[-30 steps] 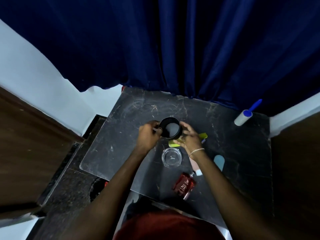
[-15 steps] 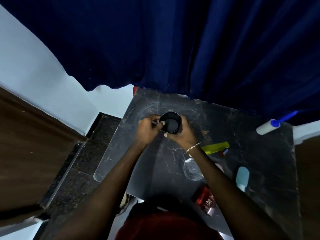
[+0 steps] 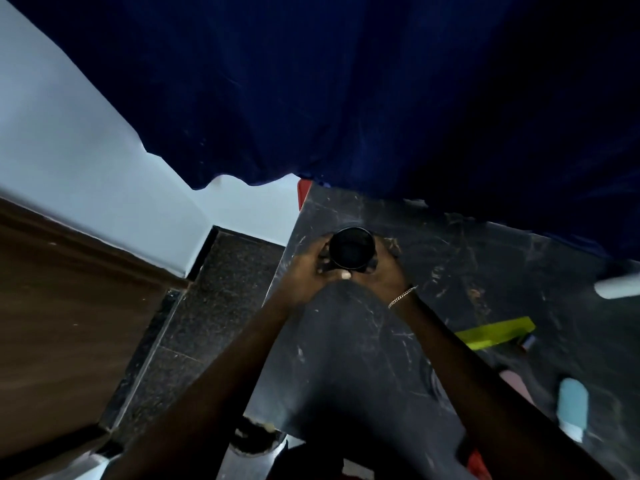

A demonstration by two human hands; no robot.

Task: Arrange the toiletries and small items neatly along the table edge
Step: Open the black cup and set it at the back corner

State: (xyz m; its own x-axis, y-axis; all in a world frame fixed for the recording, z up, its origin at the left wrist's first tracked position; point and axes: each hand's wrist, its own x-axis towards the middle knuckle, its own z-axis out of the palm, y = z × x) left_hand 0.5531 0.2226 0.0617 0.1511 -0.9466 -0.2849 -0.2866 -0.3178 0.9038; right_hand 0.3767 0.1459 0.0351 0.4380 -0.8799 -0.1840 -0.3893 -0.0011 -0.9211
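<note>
Right now a black cup sits upright near the far left corner of the dark marble tabletop, its round mouth facing up. Both hands are clamped on it: the left hand wraps its left side and the right hand wraps its right side, with the thumbs meeting at the near wall of the cup. A thin chain bracelet circles the right wrist. To the right of the hands, well apart, a yellow-green strip lies flat on the tabletop, with a small dark cap-like piece just beside its right end. Nearer the person on that side lies a pale blue tube, and a white roller shows at the right edge, blurred. Beyond the hands, a dark blue curtain hangs down to the tabletop's far edge.
</note>
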